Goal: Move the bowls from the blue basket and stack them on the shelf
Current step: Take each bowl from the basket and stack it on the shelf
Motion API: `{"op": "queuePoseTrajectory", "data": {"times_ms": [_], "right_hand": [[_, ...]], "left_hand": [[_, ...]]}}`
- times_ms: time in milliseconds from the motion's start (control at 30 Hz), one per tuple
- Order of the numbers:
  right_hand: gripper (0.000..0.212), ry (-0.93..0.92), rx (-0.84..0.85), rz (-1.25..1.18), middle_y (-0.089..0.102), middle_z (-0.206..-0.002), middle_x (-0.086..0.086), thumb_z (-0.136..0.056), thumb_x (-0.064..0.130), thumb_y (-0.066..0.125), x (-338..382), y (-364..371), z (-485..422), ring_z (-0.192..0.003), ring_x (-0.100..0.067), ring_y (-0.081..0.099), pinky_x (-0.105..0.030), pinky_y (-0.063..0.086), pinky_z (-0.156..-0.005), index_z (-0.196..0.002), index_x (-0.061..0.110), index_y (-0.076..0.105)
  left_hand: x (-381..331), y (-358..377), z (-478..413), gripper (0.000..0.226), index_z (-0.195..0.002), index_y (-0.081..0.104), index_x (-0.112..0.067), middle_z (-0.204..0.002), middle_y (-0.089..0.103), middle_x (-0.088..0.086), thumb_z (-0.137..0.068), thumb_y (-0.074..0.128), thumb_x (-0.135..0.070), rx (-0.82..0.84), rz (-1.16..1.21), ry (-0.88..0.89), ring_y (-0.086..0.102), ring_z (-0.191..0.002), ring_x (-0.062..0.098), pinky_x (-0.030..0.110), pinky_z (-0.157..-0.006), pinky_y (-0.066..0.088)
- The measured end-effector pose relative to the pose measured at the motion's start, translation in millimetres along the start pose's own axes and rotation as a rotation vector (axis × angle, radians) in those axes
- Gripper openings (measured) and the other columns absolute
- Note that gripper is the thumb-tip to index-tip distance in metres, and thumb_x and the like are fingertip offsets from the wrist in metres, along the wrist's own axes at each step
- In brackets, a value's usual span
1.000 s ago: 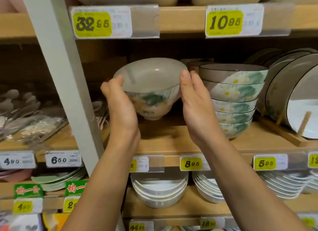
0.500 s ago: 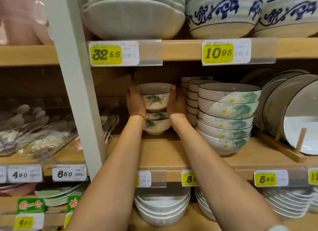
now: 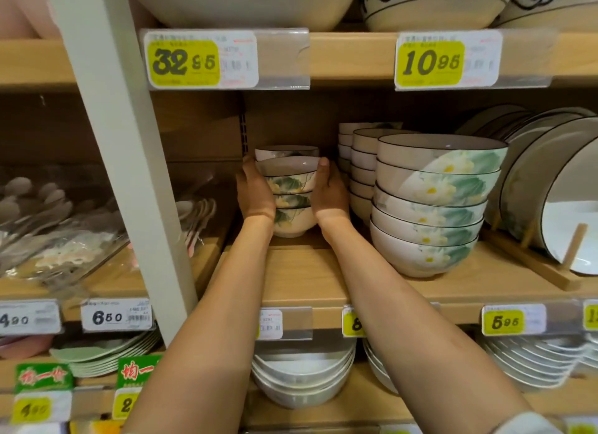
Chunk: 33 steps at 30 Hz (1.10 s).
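A stack of small white ceramic bowls (image 3: 293, 190) with green lotus print is stood upright at the back of the pale wooden shelf (image 3: 307, 278) — rims up, long axis vertical — and is clasped by the left hand (image 3: 255, 195) and right hand (image 3: 330, 195), fingers curled round its sides. Larger lotus-patterned bowls (image 3: 430, 213) are stacked to its right; yellow price tags (image 3: 430, 63) are fixed along the shelf edges.

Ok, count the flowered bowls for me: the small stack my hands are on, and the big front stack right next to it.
Small bowls: 3
Big bowls: 5
Total: 8
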State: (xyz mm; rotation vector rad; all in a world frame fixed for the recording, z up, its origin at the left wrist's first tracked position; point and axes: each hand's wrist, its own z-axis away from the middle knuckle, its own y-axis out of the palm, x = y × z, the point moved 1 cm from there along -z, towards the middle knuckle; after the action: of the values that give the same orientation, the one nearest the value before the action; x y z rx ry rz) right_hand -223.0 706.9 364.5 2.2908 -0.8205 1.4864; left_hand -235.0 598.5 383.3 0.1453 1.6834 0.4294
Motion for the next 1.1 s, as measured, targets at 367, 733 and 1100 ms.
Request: {"op": "queuePoseTrajectory", "data": {"times_ms": [367, 733, 1100], "right_hand": [[0.062, 0.120, 0.012, -0.014, 0.034, -0.155, -0.010, -0.102, 0.054, 0.016, 6, 0, 8, -0.142, -0.029, 0.033, -0.033, 0.023, -0.113, -0.153, 0.021, 0.027], [0.065, 0.105, 0.028, -0.262, 0.050, -0.144, -0.005, -0.099, 0.060, 0.019, 60, -53, 94, -0.128, -0.015, 0.049, -0.040, 0.037, -0.112, -0.143, 0.018, 0.044], [0.045, 0.371, 0.325, -0.631, 0.075, -0.088, -0.010, -0.105, 0.035, 0.032, 53, -136, 254, -0.087, -0.023, 0.073, -0.031, 0.058, -0.079, -0.093, 0.009, 0.068]], "left_hand": [[4, 2, 5, 0.048, -0.144, 0.042, -0.018, -0.141, 0.050, 0.009, -0.103, 0.029, -0.038, -0.087, 0.072, 0.002, 0.049, -0.125, 0.027, 0.023, -0.092, 0.032], [-40, -48, 127, 0.043, -0.129, 0.053, -0.021, -0.125, 0.063, 0.004, -0.102, 0.028, -0.043, 0.188, 0.103, 0.021, 0.059, -0.115, 0.017, 0.036, -0.094, 0.049], [-16, -167, 289, 0.040, -0.108, 0.063, -0.008, -0.101, 0.074, 0.016, -0.100, 0.030, -0.030, 0.090, 0.066, -0.064, 0.072, -0.094, 0.026, 0.035, -0.085, 0.053]]}}
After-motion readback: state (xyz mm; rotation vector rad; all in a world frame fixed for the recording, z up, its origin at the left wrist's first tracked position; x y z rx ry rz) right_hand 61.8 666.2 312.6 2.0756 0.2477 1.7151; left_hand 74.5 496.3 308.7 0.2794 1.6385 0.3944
